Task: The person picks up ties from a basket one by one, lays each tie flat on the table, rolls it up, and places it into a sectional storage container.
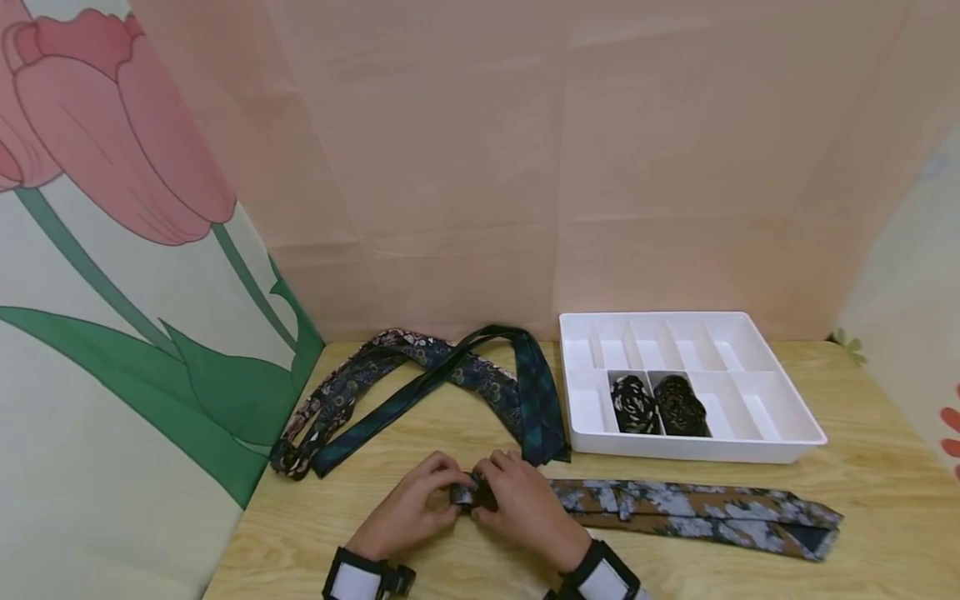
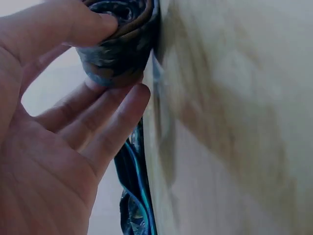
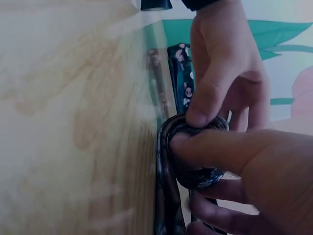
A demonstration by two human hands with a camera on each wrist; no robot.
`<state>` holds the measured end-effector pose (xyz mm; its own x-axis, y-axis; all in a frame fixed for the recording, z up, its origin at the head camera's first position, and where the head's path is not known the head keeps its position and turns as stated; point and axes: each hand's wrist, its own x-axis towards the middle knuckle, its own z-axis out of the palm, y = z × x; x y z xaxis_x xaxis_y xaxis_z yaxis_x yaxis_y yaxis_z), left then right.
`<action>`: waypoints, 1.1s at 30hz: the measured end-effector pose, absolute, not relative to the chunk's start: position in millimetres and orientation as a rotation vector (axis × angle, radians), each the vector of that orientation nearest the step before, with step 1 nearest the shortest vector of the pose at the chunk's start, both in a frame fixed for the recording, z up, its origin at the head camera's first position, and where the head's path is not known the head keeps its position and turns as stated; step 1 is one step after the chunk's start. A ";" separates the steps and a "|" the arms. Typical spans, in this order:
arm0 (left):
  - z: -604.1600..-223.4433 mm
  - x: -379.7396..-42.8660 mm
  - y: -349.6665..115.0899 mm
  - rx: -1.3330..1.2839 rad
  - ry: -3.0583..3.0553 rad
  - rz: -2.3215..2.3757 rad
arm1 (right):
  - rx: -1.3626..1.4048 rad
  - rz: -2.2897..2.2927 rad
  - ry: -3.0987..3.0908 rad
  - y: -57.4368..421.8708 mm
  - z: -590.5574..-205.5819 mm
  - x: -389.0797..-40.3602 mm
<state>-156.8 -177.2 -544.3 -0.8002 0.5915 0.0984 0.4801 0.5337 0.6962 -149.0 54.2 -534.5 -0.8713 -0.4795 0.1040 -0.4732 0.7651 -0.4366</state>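
A brown necktie with blue-grey flowers (image 1: 690, 510) stretches along the front of the table, its wide pointed end to the right. Its left end is wound into a thick roll (image 2: 120, 54) standing on edge. My left hand (image 1: 416, 504) pinches this roll from the left, thumb on the coil's side and fingers beneath in the left wrist view. From the other side my right hand (image 1: 525, 508) grips the same roll, its thumb (image 3: 205, 149) pressed on the coil in the right wrist view. Both hands cover much of the roll in the head view.
Behind the hands lie a dark green plaid necktie (image 1: 542, 417) and floral neckties (image 1: 337, 392), loosely looped and overlapping. A white divided tray (image 1: 750, 450) stands at the back right, with two dark rolled neckties (image 1: 634, 406) in neighbouring front compartments. A pinkish backdrop (image 1: 450, 167) rises behind the table.
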 end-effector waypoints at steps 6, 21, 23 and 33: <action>-543.4 -155.5 -175.5 0.871 2.617 1.121 | -0.723 -0.859 2.819 53.6 -534.7 -147.8; -544.9 -156.0 -166.8 0.933 2.578 1.115 | -0.743 -0.729 2.873 54.0 -528.7 -142.0; -543.7 -155.2 -167.0 0.925 2.598 1.096 | -0.736 -0.730 2.879 54.2 -528.7 -142.0; -538.4 -153.0 -167.7 0.864 2.620 1.053 | -0.735 -0.739 2.895 55.4 -530.7 -142.1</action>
